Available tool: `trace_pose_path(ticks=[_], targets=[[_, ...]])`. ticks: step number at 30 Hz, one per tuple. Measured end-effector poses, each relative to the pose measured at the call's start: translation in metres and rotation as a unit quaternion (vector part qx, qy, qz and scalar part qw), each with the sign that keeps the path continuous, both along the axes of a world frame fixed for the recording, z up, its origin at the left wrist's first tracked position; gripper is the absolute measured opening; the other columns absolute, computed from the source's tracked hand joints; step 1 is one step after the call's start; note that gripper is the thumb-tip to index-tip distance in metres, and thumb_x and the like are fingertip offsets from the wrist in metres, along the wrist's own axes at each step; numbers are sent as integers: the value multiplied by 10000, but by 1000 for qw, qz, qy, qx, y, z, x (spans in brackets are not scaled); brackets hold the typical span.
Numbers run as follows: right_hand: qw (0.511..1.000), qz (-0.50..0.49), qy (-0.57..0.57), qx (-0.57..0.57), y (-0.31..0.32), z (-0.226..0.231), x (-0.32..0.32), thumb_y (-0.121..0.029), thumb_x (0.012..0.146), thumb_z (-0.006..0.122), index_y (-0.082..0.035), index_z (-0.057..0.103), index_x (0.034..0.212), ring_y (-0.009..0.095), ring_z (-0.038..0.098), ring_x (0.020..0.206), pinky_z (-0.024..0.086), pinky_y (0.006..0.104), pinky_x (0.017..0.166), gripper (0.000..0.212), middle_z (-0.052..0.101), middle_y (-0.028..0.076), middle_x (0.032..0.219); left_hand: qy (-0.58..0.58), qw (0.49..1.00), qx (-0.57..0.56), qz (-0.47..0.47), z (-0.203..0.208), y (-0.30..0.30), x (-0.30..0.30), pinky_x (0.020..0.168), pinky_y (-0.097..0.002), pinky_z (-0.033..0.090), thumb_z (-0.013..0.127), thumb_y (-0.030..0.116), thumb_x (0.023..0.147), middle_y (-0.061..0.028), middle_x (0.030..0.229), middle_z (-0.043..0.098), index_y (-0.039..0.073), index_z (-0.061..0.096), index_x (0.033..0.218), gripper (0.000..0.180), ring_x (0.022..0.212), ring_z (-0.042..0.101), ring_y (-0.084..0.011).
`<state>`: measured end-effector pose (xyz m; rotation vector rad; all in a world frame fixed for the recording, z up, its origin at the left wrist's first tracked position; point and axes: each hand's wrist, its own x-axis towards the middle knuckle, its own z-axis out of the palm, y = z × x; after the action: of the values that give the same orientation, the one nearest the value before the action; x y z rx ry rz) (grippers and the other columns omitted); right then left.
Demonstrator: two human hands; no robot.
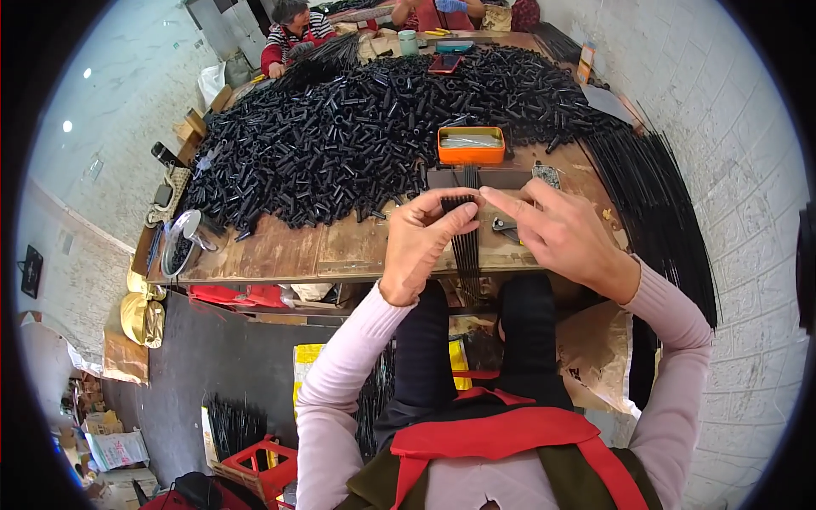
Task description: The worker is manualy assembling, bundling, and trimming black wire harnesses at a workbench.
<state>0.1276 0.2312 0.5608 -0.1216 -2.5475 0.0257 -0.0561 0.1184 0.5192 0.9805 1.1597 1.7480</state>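
Clock centred on the bundle of thin black rods (pixel 466 248), 12 pointing away from the wearer. Bundle at the near edge of the worktop (pixel 293 248), lower ends running past the edge toward 6, upper ends over a dark flat plate (pixel 512 178).

Left hand (pixel 427 231), at 8: grip closed, thumb and fingers pinching the rods near the upper part of the bundle. Right hand (pixel 568 231), at 3: index finger stretched toward 9, its tip just beside the left fingertips, other fingers curled. Whether this grip has hold of anything, cannot tell.

Orange tin (pixel 472 155) at 12, near, thin silvery pieces inside. Small clear box (pixel 546 176) at 2. Dark-handled tool (pixel 507 228) at 4, partly behind the right hand. Big heap of short black tubes (pixel 331 127) at 10, spreading past 12. Clear jar (pixel 201 229) at 9, well apart, tilted. Long black rods (pixel 656 200) in a thick spread at 3, beyond the right hand. Red phone (pixel 444 64) at 12, far side of the heap. Co-worker in a striped top (pixel 293 38) between 10 and 11; second person (pixel 433 15) near 12, cut by the frame edge. Red crate (pixel 270 467) at 7, on the floor.
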Motion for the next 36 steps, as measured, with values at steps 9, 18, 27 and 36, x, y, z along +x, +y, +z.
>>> trace_pose_path(ticks=[9, 18, 27, 36], targets=[[999, -2, -33, -4, -2, 1, 0, 24, 764, 617, -155, 546, 1391, 241, 530, 656, 462, 364, 562, 656, 461, 81, 816, -11, 1000, 12, -3, 0, 0, -4, 831, -306, 609, 636, 20, 927, -124, 1002, 706, -45, 664, 1111, 197, 943, 688, -170], [992, 22, -18, 122, 10, 2, 1, -96, 732, 681, -50, 580, 1309, 249, 575, 747, 486, 355, 626, 587, 523, 88, 880, -15, 1000, 13, -9, -1, -1, -8, 852, -322, 603, 638, 24, 927, -122, 1005, 707, -42, 665, 1107, 194, 946, 690, -180], [980, 42, -13, 195, 13, 10, -2, -124, 696, 684, -7, 591, 1263, 228, 582, 781, 489, 335, 657, 587, 535, 78, 885, -17, 999, 7, -35, -1, -2, -6, 881, -332, 591, 627, 7, 929, -134, 1047, 699, -47, 660, 1121, 202, 992, 690, -213], [993, 34, -12, 113, 7, -1, -5, -50, 744, 638, -37, 562, 1334, 227, 523, 694, 459, 346, 612, 595, 483, 68, 811, -2, 999, 10, -33, 2, -1, -7, 868, -315, 587, 619, 26, 941, -129, 1010, 697, -54, 645, 1130, 207, 953, 689, -193]])
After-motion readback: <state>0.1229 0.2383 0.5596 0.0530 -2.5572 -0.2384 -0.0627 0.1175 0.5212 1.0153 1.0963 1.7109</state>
